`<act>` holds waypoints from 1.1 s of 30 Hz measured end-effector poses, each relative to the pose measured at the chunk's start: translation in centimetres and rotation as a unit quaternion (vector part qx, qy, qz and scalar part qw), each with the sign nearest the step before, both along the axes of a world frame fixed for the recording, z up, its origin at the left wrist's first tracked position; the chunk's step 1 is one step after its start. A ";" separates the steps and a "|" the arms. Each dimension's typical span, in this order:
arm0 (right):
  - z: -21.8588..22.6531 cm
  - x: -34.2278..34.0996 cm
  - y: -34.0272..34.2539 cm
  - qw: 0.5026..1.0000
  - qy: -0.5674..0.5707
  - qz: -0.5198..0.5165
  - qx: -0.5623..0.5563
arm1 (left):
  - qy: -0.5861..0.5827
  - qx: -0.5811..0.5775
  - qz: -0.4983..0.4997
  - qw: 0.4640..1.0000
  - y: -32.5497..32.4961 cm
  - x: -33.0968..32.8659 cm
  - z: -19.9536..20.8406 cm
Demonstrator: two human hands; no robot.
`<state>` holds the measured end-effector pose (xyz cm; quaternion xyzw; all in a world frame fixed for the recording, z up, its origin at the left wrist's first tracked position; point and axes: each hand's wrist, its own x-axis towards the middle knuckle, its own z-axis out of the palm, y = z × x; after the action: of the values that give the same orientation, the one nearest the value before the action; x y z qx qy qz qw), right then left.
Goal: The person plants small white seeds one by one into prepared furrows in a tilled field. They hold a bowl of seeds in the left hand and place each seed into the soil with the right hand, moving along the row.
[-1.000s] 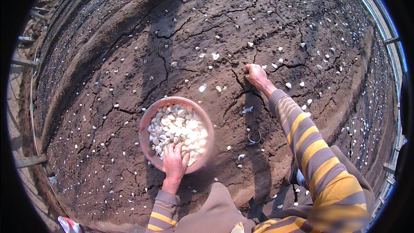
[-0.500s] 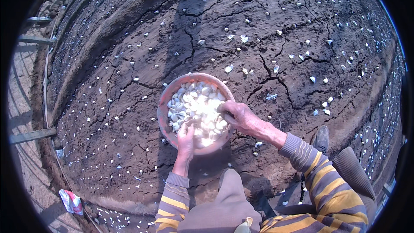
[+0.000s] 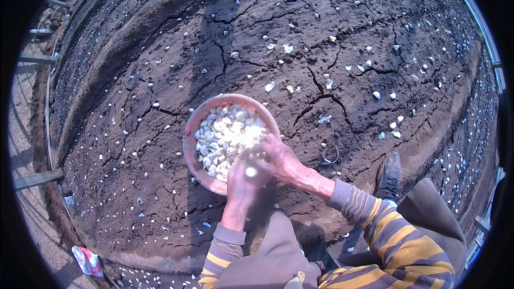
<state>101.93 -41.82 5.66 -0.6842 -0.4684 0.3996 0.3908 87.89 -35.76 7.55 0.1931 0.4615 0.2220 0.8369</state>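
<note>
The bowl [image 3: 191, 142], round and reddish, sits over the soil [image 3: 160, 176] just beyond the bent knee [image 3: 279, 230], and is heaped with pale cloves [image 3: 215, 139]. Both hands are at its near right side. The left hand [image 3: 241, 184] reaches up in front of the near rim, wrist below it, its fingers pointing toward the other hand. The right hand [image 3: 281, 159] comes in from the right across the rim, fingers bent and drawn in close together, near the left fingertips. Glare and a bright round spot blur the space between the two hands — whether the fingers of either one hold a clove, I cannot tell

More cloves lie scattered over the soil, which is split by dark cracks [image 3: 324, 95]. A thin curved strip [image 3: 330, 154] lies to the right of the bowl, and a dark shoe [image 3: 390, 174] stands farther right. At lower left there is a red-and-white bag [image 3: 87, 261] — above it, a board [image 3: 38, 179] juts in from the edge
</note>
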 end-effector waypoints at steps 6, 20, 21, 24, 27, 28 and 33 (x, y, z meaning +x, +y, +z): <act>1.0 1.8 -2.8 0.999 -0.037 -0.031 0.007 | -0.063 -0.077 0.052 0.994 -2.2 1.8 -0.2; -7.3 12.9 -7.8 0.974 -0.166 -0.136 -0.075 | -0.054 -0.160 -0.068 0.983 -9.1 0.3 -5.4; -6.5 12.5 -7.0 0.972 -0.140 -0.147 -0.115 | -0.051 -0.157 -0.074 0.984 -9.1 0.4 -5.3; -7.3 12.4 -5.7 0.952 -0.255 -0.108 -0.130 | -0.038 -0.148 -0.086 0.984 -8.8 1.0 -4.8; -7.8 12.1 -4.5 0.926 -0.336 -0.069 -0.159 | -0.030 -0.143 -0.091 0.985 -8.5 1.7 -4.6; -8.1 12.1 -4.4 0.924 -0.346 -0.059 -0.154 | -0.031 -0.142 -0.092 0.985 -8.4 1.8 -4.8; -9.5 11.5 -3.7 0.914 -0.380 -0.041 -0.136 | -0.051 -0.198 -0.037 0.978 -7.9 3.1 -5.5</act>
<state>113.42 -45.50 -3.81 -0.8494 -0.4944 0.1532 0.1027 90.98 -43.69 2.00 0.0292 0.4454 0.1049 0.8887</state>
